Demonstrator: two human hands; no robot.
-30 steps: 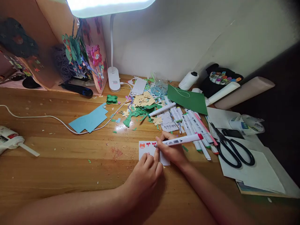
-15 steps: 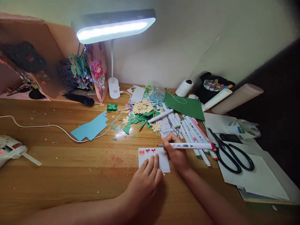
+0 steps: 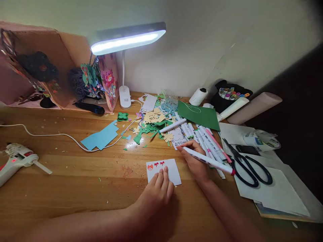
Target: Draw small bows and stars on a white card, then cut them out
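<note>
A small white card [image 3: 174,170] lies on the wooden desk. Along its top edge are an orange animal face [image 3: 150,167] and two red bows [image 3: 159,164]. My left hand [image 3: 158,188] rests on the card with its fingers stretched across it, covering the lower part. To the right of the card, my right hand [image 3: 198,164] grips a white marker [image 3: 217,164] with a pink-red end pointing right. The marker's other end is partly hidden at my fingertips. Several more markers [image 3: 212,144] lie just beyond this hand.
Black-handled scissors [image 3: 248,168] lie on paper sheets at right. Paper scraps [image 3: 151,126] and a green sheet [image 3: 199,116] sit behind. A blue paper piece [image 3: 101,136], white cable [image 3: 58,135] and glue gun [image 3: 20,159] are at left. A lit lamp [image 3: 128,42] hangs above.
My right hand has drawn back to the right, off the card, and the marker now slants down to the right. My left hand's fingers are slightly more bent. The view has shifted a little.
</note>
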